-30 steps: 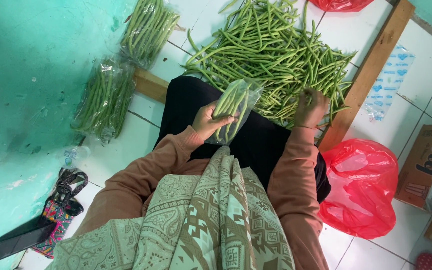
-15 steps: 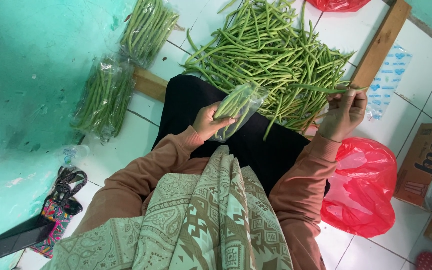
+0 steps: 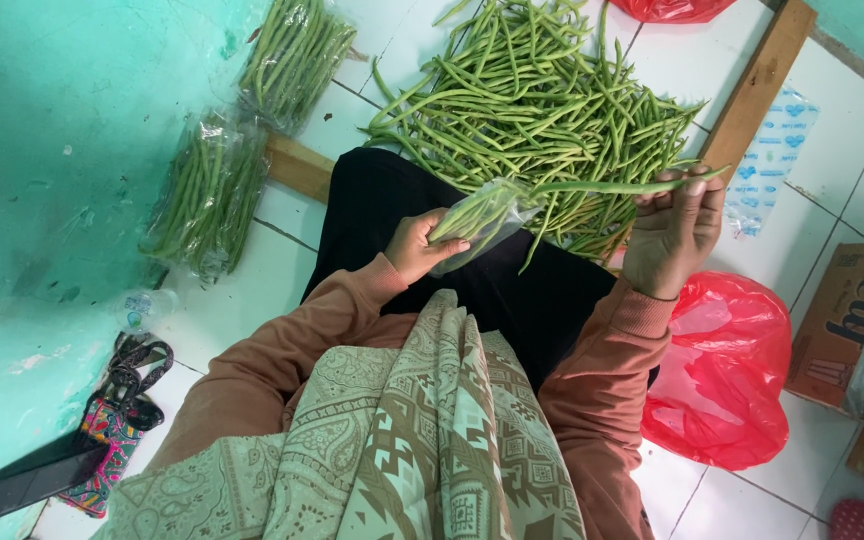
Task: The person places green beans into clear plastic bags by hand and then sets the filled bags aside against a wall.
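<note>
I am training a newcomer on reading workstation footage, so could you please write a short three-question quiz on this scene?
1. True or false: the left hand holds a clear plastic bag partly filled with green beans.
2. What does the right hand hold?
A. a red plastic bag
B. a few long green beans
C. a dark phone
3. Fill in: the loose bean pile lies on the white tiled ____.

Key
1. True.
2. B: the held beans point toward the clear bag's mouth, while the red plastic bag lies on the floor by the person's right side.
3. Floor.
</note>
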